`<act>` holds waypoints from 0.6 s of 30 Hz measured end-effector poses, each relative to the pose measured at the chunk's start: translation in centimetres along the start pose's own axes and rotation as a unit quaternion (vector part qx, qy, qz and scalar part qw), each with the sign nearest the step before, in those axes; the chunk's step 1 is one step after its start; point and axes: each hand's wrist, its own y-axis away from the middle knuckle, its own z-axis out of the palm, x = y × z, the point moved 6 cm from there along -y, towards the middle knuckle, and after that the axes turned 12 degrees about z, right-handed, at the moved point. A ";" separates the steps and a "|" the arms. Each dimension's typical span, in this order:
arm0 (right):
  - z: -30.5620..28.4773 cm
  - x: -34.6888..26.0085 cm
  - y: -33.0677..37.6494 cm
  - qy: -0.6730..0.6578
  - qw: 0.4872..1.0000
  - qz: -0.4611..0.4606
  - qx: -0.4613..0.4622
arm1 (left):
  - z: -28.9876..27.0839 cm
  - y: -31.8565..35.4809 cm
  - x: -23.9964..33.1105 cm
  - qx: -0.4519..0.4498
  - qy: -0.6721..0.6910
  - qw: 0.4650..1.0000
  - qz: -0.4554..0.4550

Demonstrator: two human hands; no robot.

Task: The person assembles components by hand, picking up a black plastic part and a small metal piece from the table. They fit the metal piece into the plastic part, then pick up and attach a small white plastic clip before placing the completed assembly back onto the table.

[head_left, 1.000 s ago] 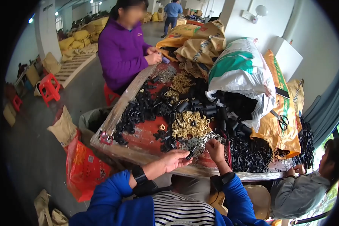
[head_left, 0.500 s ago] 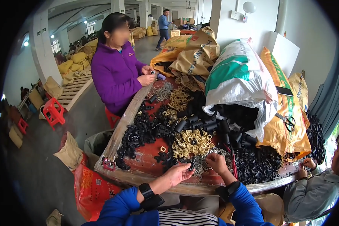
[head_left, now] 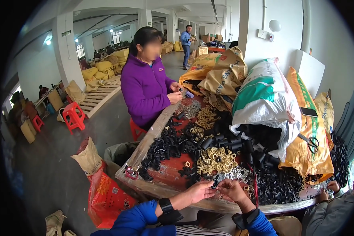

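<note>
Two hands meet at the near edge of the tabletop (head_left: 153,188): the left hand (head_left: 200,191) and right hand (head_left: 231,189) each pinch their grip together on one small black part (head_left: 216,182) held between them. Just beyond lie silver metal clips (head_left: 236,174), then brass rings (head_left: 215,158), then black plastic pieces (head_left: 167,141). Farther off, a person in purple (head_left: 145,88) works beside the tabletop.
</note>
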 end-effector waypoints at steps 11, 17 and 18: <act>1.8 1.0 1.8 -0.037 0.999 -0.006 0.033 | -0.7 1.1 -1.6 -0.022 0.048 0.998 -0.033; 0.9 1.1 -0.7 -0.032 0.999 0.007 0.016 | -1.2 -0.1 -0.9 -0.045 0.064 0.997 -0.016; 0.5 1.5 -1.0 -0.023 0.999 0.005 0.026 | -1.2 -0.3 -0.7 -0.046 0.067 0.997 -0.006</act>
